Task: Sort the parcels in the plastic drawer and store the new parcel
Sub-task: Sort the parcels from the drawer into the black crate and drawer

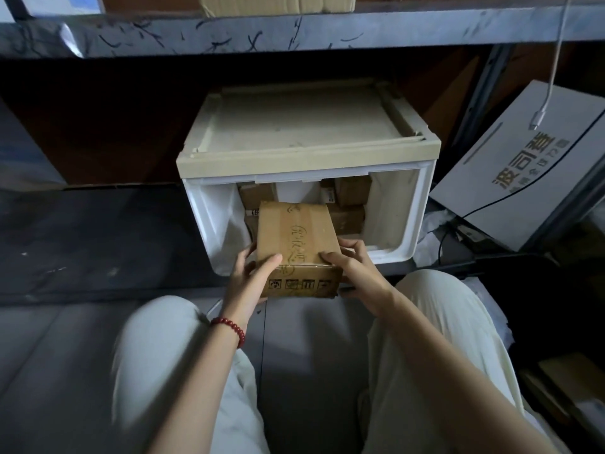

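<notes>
Left hand (251, 283), right hand (357, 273), parcel (297, 232) edges

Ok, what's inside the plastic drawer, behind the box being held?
Brown parcels are stacked at the back of the plastic drawer, with something white between them. The cardboard box held in front covers the lower middle, so the floor there is hidden.

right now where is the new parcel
Head view, centre: the cardboard parcel is gripped by the left hand and right hand at the open front of the plastic drawer.
</notes>
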`<action>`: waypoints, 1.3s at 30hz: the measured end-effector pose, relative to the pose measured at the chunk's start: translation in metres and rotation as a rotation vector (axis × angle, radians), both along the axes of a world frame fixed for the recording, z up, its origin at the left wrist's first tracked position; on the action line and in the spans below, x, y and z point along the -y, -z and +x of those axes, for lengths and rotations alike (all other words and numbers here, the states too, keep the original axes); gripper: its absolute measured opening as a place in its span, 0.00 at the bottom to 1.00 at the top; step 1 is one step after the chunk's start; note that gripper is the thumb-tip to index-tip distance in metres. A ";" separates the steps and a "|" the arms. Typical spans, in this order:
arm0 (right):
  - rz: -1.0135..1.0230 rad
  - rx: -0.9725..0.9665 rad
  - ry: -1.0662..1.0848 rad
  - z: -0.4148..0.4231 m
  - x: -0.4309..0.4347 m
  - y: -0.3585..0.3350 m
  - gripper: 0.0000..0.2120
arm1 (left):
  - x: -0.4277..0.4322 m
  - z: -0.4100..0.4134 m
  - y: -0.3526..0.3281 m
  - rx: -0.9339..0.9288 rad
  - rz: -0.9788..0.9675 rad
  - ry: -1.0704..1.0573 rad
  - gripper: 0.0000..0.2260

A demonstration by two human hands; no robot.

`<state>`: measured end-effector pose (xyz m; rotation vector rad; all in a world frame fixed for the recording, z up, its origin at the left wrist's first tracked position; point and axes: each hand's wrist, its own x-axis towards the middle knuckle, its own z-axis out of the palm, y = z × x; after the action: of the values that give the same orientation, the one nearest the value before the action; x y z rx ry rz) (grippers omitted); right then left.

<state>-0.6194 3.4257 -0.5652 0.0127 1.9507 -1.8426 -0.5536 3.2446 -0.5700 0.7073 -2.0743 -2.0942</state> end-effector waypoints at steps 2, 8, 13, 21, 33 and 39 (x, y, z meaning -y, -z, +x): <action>-0.029 -0.001 0.003 0.004 0.000 0.002 0.25 | 0.001 0.004 -0.001 -0.035 -0.064 0.006 0.24; -0.124 -0.052 0.079 0.005 0.000 0.000 0.18 | 0.000 0.003 0.001 -0.063 -0.188 0.044 0.23; -0.174 -0.054 0.137 -0.003 0.000 -0.005 0.14 | -0.004 0.004 -0.001 -0.121 -0.227 0.086 0.24; -0.124 -0.014 0.070 -0.004 0.004 -0.004 0.16 | 0.013 -0.005 0.008 -0.204 -0.323 0.035 0.30; -0.166 -0.174 0.098 0.001 0.016 0.000 0.24 | 0.008 -0.007 0.001 -0.271 -0.410 0.008 0.38; -0.217 -0.224 0.161 0.000 0.011 -0.003 0.23 | 0.013 -0.008 0.005 -0.279 -0.582 0.093 0.48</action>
<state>-0.6197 3.4143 -0.5618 -0.1120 1.9304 -2.2379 -0.5619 3.2319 -0.5748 0.2240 -2.3941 -1.3910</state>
